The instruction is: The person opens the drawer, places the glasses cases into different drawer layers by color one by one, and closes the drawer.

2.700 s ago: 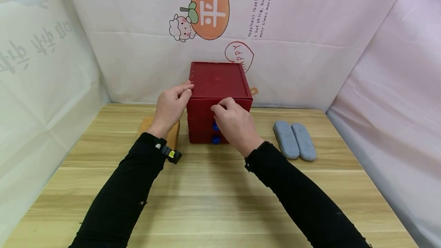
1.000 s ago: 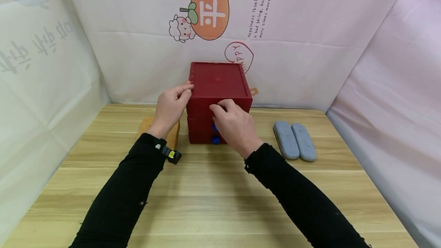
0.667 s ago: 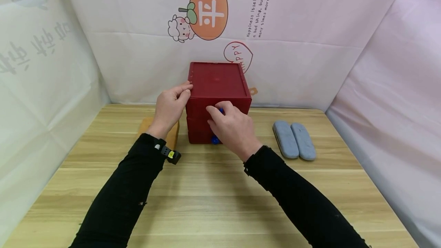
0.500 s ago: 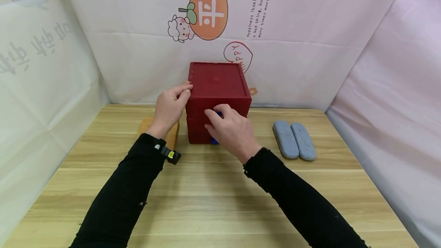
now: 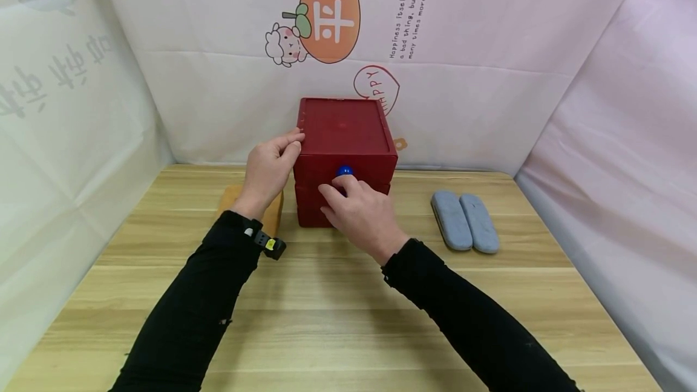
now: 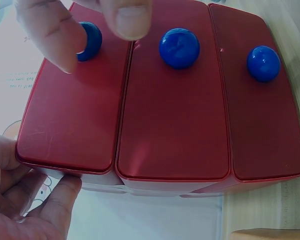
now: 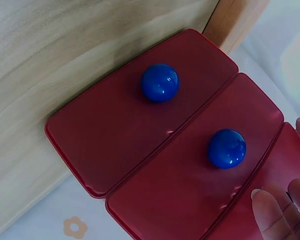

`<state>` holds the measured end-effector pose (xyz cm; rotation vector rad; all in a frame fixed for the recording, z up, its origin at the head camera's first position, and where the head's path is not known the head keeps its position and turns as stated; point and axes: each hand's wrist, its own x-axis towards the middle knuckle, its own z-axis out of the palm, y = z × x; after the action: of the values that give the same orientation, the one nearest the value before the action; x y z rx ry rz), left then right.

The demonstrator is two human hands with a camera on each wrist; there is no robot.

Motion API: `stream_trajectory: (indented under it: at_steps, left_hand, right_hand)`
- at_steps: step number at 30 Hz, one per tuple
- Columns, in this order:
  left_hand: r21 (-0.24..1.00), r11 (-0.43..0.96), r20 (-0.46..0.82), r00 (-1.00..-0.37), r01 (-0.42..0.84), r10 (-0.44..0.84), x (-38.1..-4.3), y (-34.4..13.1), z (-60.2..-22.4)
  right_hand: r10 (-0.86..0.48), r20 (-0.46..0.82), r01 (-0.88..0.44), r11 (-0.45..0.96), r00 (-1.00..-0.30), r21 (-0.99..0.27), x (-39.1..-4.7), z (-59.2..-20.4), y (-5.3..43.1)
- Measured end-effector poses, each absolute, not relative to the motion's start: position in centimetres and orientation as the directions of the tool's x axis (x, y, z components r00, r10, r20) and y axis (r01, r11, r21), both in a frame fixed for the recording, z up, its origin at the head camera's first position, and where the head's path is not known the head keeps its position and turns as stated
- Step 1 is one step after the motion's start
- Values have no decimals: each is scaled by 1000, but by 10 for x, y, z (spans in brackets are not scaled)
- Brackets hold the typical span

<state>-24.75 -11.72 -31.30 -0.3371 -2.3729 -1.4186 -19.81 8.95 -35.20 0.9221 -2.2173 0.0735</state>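
Observation:
A dark red box of three stacked drawers [image 5: 348, 129] stands at the back of the table, every drawer pushed in. Each drawer front carries a round blue knob, the top one [image 5: 345, 170] showing just above my right fingers. My left hand [image 5: 268, 168] rests its fingertips against the box's upper left edge. In front of the drawers is my right hand [image 5: 366, 213], fingers loosely bent, nothing seen in its grasp; it hides the lower knobs in the head view. The wrist views show the middle knob [image 6: 179, 48] and bottom knob [image 7: 160, 82] untouched.
A tan wooden piece [image 5: 273, 213] lies left of the box, partly under my left wrist. Two grey oblong pads [image 5: 465, 222] lie side by side on the right. Printed white cloth [image 5: 463, 114] hangs behind and at both sides of the wooden table [image 5: 327, 331].
My right hand has slid downward and slightly left across the drawer fronts, uncovering the top knob and covering the lower ones. The top drawer's slight gap has closed. The left hand stays put.

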Motion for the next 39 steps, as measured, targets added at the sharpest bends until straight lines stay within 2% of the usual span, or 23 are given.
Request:
stream_trajectory:
  at_steps: [15,23,32,39]
  left_hand:
    - [801,461,417,-909,382,30,-248,-118,-313]
    - [804,456,416,-909,382,28,-247,-118,-313]
    - [810,447,410,-912,379,32,-246,-118,-313]
    - [810,444,414,-910,383,29,-246,-118,-313]
  right_hand:
    - [-598,592,-616,760,-540,206,-201,-363,88]
    - [-593,518,-583,786,-616,206,-203,-367,87]
    - [-581,462,-550,807,-670,216,-205,-370,88]
    - [-573,453,-545,813,-683,206,-206,-371,89]
